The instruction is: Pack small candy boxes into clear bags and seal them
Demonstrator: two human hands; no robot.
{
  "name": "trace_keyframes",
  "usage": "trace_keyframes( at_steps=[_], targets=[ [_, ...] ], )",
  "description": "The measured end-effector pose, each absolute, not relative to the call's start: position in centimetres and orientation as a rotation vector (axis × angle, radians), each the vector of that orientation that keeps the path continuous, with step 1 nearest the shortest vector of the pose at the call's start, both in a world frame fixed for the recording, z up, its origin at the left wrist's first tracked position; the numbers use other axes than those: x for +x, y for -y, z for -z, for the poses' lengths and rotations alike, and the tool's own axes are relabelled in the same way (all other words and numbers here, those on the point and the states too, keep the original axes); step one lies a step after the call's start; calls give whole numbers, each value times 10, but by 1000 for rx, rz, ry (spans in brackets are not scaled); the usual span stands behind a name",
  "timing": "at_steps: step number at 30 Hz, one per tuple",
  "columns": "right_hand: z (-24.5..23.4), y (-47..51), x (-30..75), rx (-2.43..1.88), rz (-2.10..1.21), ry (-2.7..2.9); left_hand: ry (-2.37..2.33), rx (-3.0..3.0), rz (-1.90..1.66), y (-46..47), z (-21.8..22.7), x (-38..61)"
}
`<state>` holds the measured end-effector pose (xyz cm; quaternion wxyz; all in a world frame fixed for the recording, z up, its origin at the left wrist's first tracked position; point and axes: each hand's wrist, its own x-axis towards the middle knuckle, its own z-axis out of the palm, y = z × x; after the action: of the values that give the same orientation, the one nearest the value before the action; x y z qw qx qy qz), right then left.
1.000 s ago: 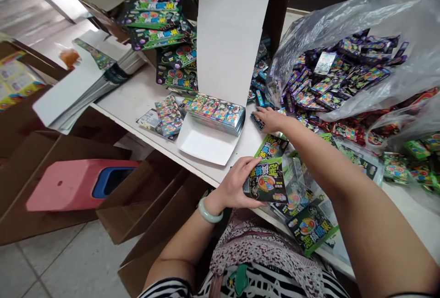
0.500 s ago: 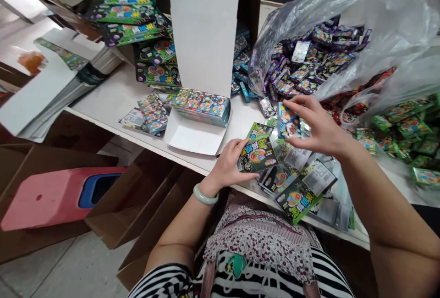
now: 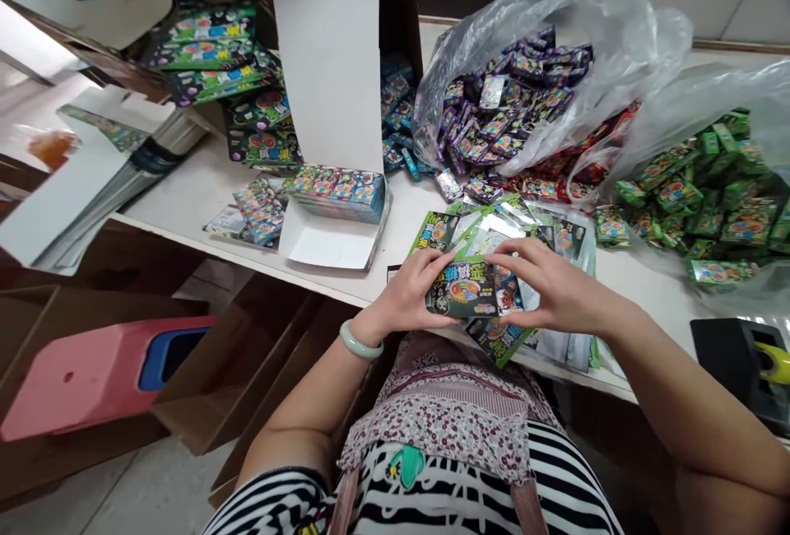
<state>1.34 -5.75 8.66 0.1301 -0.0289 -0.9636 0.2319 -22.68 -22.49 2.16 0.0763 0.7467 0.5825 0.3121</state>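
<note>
My left hand [image 3: 416, 292] grips a black and green printed packet [image 3: 464, 288] by its left side, above the front of the table. Against the packet's right end, my right hand [image 3: 549, 288] pinches a small blue printed packet [image 3: 508, 291], partly covered by my fingers. The two packets meet edge to edge or overlap; I cannot tell whether one is inside the other. Under both hands lies a loose pile of similar black and green packets [image 3: 503, 341] and clear sleeves.
An open white box [image 3: 336, 239] holds a row of printed packs. Plastic bags [image 3: 642, 25] of purple, red and green small packs lie at the back and right. A black tape dispenser [image 3: 728, 354] sits far right. Below left are cartons [image 3: 222, 370] and a pink stool [image 3: 92, 366].
My right hand has brought the small blue packet left and down to the right end of the black and green packet. The view has shifted to the right.
</note>
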Motion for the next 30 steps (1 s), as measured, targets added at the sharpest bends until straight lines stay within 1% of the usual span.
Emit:
trace_keyframes(
  at_steps=[3, 6, 9, 12, 14, 18, 21, 25, 28, 30],
  targets=[
    [-78, 66, 16, -149, -792, 2732, -1785, 2222, -959, 225, -23, -222],
    [-66, 82, 18, -403, -879, 2551, -1893, 2194, -1020, 223, -26, -215],
    [-56, 100, 20, -599, -1038, 2394, -1966, 2174, -1047, 222, -28, -202],
    [-56, 108, 22, -678, -1239, 2244, -1925, 2081, -1161, 221, -29, -185],
    [-61, 105, 24, -681, -1314, 2127, -1802, 1934, -1274, 221, -29, -174],
    [-68, 99, 33, -711, -1296, 1833, -1545, 1525, -1481, 223, -21, -150],
    [-52, 107, 41, -798, -1294, 1735, -1492, 1366, -1554, 226, -7, -137],
    [-16, 135, 45, -875, -1338, 1648, -1372, 1375, -1458, 233, 7, -138],
    [0, 152, 43, -960, -1228, 1555, -1263, 1371, -1362, 237, 7, -145],
    [1, 158, 43, -989, -1164, 1580, -1225, 1358, -1331, 237, 3, -148]
  ],
)
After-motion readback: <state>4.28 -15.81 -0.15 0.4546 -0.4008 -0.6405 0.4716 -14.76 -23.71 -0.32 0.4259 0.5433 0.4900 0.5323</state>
